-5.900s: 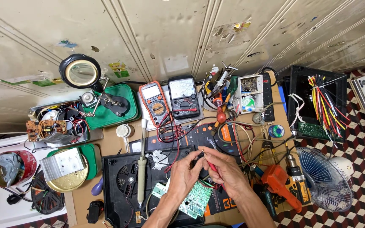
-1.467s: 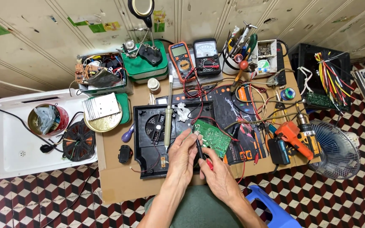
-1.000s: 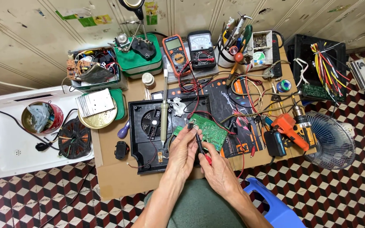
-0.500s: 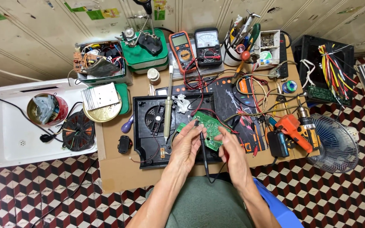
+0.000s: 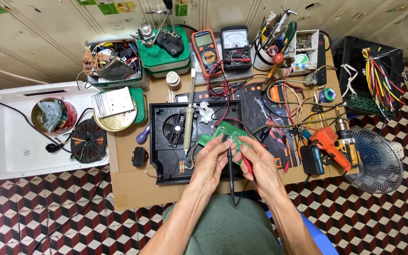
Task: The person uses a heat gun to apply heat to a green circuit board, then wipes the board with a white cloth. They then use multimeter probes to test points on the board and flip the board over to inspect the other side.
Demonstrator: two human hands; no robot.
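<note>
My left hand (image 5: 212, 162) pinches a black meter probe (image 5: 230, 165) whose tip rests on a green circuit board (image 5: 229, 133). My right hand (image 5: 259, 163) holds a red meter probe (image 5: 247, 166) against the same board. The board lies tilted over the right side of a black open appliance casing (image 5: 166, 139) with a round fan grille. Red and black leads run up from the probes to an orange digital multimeter (image 5: 204, 46). A soldering iron (image 5: 189, 115) rests across the casing, left of the board.
An analog meter (image 5: 235, 45), a cup of hand tools (image 5: 270, 47), a green tool box (image 5: 162, 49), an orange drill (image 5: 332, 144), a small fan (image 5: 375, 163), a copper coil (image 5: 88, 140) on a white panel (image 5: 5, 141), and loose wires crowd the cardboard-covered table (image 5: 128, 182).
The view steadied and came closer. My right hand has shifted in toward the board, and both probes now point at the green circuit board.
</note>
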